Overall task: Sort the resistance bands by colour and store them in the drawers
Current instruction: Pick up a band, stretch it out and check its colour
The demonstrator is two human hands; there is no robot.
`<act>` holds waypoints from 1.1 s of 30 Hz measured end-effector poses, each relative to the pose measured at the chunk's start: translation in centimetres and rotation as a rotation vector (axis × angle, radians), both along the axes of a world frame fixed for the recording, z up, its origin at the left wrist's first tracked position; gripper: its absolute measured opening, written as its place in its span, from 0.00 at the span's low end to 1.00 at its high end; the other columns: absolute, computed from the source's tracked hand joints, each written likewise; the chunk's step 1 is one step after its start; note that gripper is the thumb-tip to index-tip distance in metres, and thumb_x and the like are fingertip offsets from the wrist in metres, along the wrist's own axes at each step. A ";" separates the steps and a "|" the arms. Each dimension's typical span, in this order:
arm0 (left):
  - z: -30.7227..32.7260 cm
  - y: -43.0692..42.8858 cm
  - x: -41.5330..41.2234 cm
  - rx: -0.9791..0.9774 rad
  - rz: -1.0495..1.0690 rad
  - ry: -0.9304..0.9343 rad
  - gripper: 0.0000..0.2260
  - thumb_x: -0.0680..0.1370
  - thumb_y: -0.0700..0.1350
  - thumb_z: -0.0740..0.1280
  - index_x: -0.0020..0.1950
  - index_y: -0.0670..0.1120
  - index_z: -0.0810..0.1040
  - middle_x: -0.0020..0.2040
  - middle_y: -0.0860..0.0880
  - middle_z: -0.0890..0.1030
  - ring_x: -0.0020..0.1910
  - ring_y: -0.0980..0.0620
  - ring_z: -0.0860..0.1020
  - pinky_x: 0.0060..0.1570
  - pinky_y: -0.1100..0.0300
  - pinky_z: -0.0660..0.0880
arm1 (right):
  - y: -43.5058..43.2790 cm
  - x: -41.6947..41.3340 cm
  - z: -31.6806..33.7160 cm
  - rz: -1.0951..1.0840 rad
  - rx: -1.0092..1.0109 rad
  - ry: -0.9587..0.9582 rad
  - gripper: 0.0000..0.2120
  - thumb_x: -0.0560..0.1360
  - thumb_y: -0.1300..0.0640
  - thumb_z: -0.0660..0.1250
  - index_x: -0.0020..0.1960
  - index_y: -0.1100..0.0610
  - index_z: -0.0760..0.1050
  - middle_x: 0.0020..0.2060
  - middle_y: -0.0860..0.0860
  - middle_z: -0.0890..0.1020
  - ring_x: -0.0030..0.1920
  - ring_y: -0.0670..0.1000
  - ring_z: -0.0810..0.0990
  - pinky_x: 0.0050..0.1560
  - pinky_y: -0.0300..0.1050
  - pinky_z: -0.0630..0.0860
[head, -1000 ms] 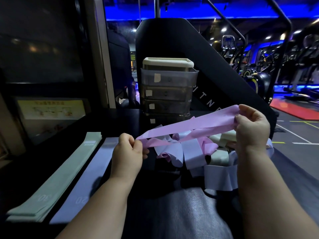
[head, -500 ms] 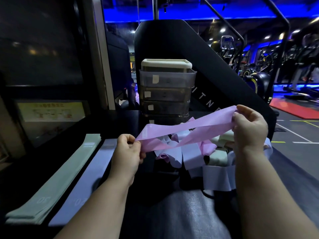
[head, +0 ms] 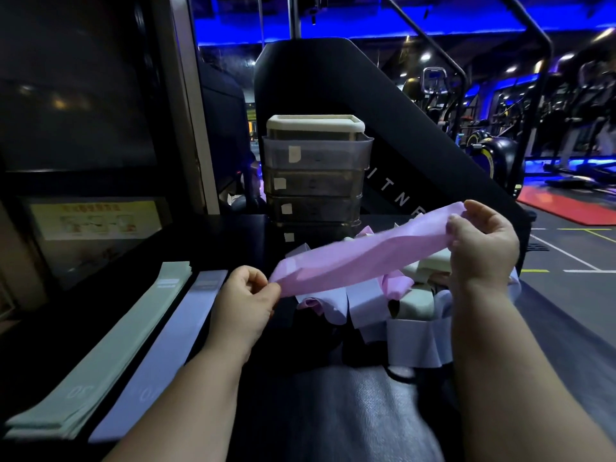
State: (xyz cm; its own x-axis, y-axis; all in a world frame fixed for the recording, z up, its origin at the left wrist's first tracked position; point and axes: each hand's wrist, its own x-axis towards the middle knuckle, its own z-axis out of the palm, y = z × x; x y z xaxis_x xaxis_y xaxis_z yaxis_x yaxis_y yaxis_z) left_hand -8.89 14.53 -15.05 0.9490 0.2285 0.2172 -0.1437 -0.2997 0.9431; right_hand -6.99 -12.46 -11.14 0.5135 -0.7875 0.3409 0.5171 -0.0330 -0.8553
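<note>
I hold a pink resistance band (head: 360, 258) stretched flat between both hands above the black surface. My left hand (head: 245, 301) pinches its near-left end. My right hand (head: 480, 241) grips its far-right end, which sits higher. Under the band lies a loose pile of bands (head: 383, 305) in pink, lilac and pale green. On the left lie a flat stack of pale green bands (head: 110, 355) and a flat lilac band (head: 166, 351). Behind the pile stands a small translucent drawer unit (head: 315, 178) with labelled drawers, all shut.
A black bench surface (head: 320, 411) runs toward me. A large black machine housing (head: 416, 138) rises behind the drawers. A dark panel with a yellow sign (head: 96, 221) is at the left. Gym machines and a red mat (head: 573, 208) are at the far right.
The twisted pink band has been smoothed and pulled flat between my hands. Both hands stayed nearly in place.
</note>
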 end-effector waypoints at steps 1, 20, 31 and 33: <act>0.0 0.0 -0.1 0.098 0.045 -0.034 0.06 0.74 0.41 0.66 0.39 0.47 0.71 0.36 0.45 0.81 0.38 0.44 0.79 0.40 0.49 0.77 | 0.0 0.1 0.0 -0.003 -0.005 0.005 0.14 0.65 0.56 0.67 0.50 0.49 0.79 0.48 0.53 0.83 0.46 0.49 0.80 0.54 0.53 0.79; 1.7 2.5 -5.4 0.328 -0.016 -0.112 0.03 0.75 0.48 0.69 0.44 0.58 0.78 0.41 0.58 0.81 0.40 0.61 0.78 0.37 0.68 0.71 | 2.9 -0.1 -0.3 0.126 -0.289 0.108 0.21 0.67 0.64 0.60 0.51 0.41 0.76 0.41 0.46 0.80 0.35 0.48 0.75 0.44 0.51 0.77; -1.2 6.0 -10.3 0.576 -0.112 0.018 0.14 0.76 0.52 0.67 0.57 0.64 0.66 0.39 0.57 0.80 0.40 0.61 0.76 0.37 0.68 0.71 | 8.3 0.5 -2.0 0.199 -0.627 0.083 0.15 0.64 0.65 0.61 0.35 0.45 0.77 0.38 0.52 0.79 0.41 0.48 0.76 0.46 0.42 0.72; -1.0 6.1 -10.5 0.631 -0.155 0.029 0.17 0.75 0.52 0.66 0.59 0.63 0.63 0.40 0.56 0.78 0.40 0.59 0.76 0.36 0.67 0.71 | 9.8 0.8 -2.0 0.178 -0.701 0.082 0.17 0.64 0.65 0.62 0.37 0.43 0.78 0.42 0.53 0.81 0.44 0.49 0.78 0.49 0.43 0.74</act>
State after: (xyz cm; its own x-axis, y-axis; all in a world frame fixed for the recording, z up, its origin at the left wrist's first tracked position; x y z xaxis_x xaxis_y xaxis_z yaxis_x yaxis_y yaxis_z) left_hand -19.41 20.64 -16.05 0.9682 -0.0751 0.2386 -0.2072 -0.7751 0.5968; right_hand -6.18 -2.64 -13.12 0.6591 -0.3002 0.6895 0.5009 -0.5086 -0.7003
